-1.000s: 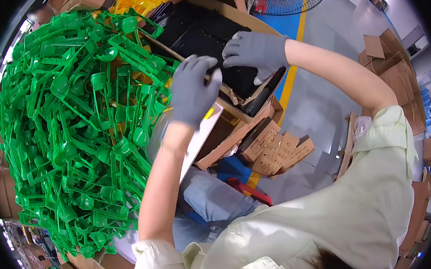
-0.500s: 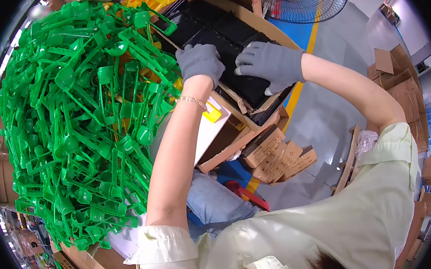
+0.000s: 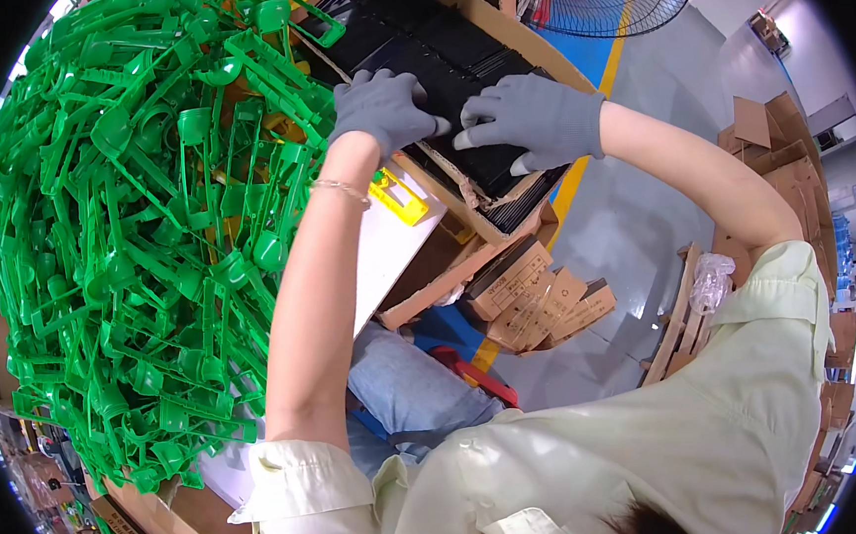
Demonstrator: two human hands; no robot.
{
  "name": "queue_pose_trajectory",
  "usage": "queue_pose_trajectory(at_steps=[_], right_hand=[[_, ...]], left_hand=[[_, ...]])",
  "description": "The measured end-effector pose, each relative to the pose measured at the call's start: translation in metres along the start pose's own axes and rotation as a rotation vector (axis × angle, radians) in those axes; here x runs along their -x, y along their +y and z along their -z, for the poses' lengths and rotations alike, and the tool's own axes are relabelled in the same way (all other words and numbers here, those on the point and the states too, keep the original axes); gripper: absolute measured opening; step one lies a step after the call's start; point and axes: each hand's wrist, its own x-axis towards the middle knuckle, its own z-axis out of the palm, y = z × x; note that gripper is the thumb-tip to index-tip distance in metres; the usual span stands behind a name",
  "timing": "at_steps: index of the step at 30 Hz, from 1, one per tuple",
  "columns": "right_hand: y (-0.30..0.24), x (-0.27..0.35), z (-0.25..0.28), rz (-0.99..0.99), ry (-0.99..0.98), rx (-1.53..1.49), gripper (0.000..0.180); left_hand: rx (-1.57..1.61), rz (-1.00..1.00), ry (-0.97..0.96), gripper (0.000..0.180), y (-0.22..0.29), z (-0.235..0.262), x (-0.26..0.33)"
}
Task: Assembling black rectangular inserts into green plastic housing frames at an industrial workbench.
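Both gloved hands lie flat, fingers spread, on a stack of black sheets (image 3: pixel 453 57) in an open cardboard box (image 3: pixel 504 224); left hand (image 3: pixel 382 106), right hand (image 3: pixel 535 116), gripping nothing. The stack's long axis runs from upper left to lower right. A yellow tag (image 3: pixel 398 198) sits beside the box. Small brown cartons (image 3: pixel 539 294) lie below. Green plastic frames (image 3: pixel 137 218), too many to count, are heaped at left.
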Motion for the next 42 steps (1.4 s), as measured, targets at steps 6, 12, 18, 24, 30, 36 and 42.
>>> queue_pose_trajectory(at_steps=[6, 12, 18, 24, 30, 36, 42], right_hand=[[0.003, -0.01, -0.003, 0.057, 0.004, 0.128, 0.065], [0.002, -0.015, 0.0, 0.021, -0.078, 0.034, 0.066], [-0.012, -0.023, 0.01, 0.032, -0.112, 0.214, 0.068], [-0.01, -0.03, 0.005, 0.015, -0.104, 0.293, 0.071], [0.011, -0.022, 0.006, 0.083, 0.001, 0.133, 0.066], [0.015, -0.013, 0.005, 0.119, -0.117, -0.049, 0.04], [0.006, -0.028, 0.001, 0.509, 0.029, 0.094, 0.029]], left_hand=[[-0.038, 0.04, -0.058, 0.053, 0.005, 0.004, 0.0], [-0.032, 0.05, -0.003, 0.052, 0.003, -0.002, 0.006], [-0.028, 0.066, 0.028, 0.047, 0.006, -0.001, 0.005], [-0.053, 0.099, -0.006, 0.048, 0.005, -0.005, 0.003], [0.005, 0.054, 0.034, 0.053, -0.002, -0.009, 0.009], [-0.042, 0.046, -0.032, 0.052, -0.003, -0.003, 0.006], [0.019, 0.014, 0.001, 0.049, -0.006, -0.009, 0.004]])
